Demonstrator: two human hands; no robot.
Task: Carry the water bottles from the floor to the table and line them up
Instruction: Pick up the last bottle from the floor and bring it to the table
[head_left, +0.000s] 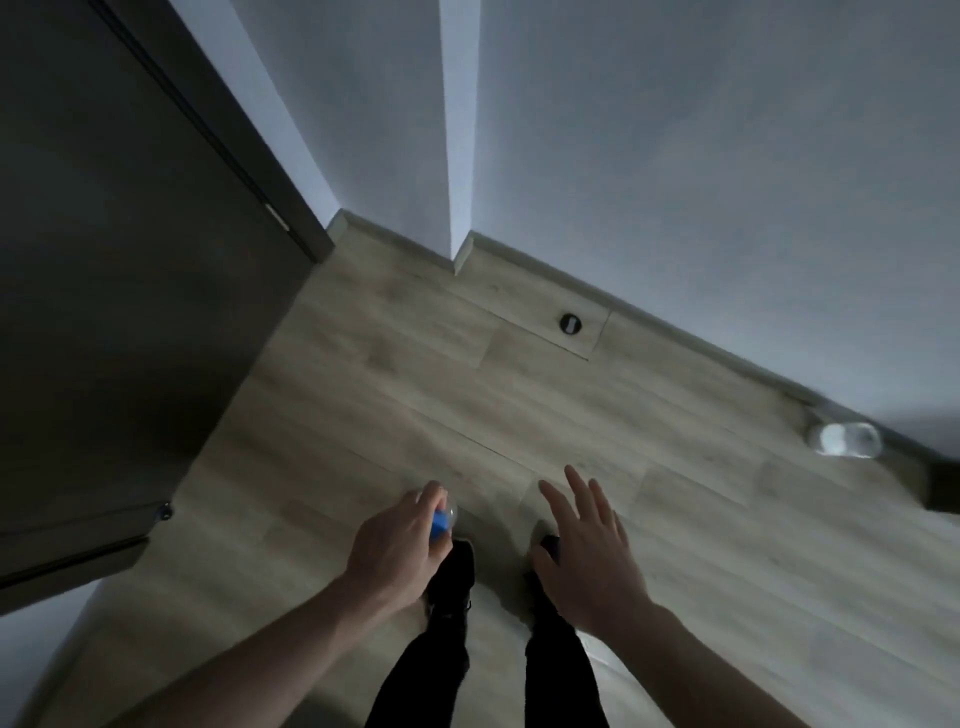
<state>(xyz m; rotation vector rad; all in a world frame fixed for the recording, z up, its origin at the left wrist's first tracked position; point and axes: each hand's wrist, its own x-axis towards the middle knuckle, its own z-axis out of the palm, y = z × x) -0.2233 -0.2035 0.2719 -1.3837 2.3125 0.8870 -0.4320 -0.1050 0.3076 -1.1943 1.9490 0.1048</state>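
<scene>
While standing, step: carrying stage, one bottle in hand.
Left hand (397, 540): grip clamped on bottle (442, 521) near its blue cap.
Right hand (587, 545): fingers apart, holding nothing.
Second bottle (844, 439): lying on floor (519, 395) by the right wall.
Worktop: out of sight.
Next: probably reach right for it.

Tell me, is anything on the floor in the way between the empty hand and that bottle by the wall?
Nothing visible is. The right hand is open and empty, and only bare wood floor lies between it and the bottle lying by the wall. The left hand already grips a blue-capped bottle.
</scene>
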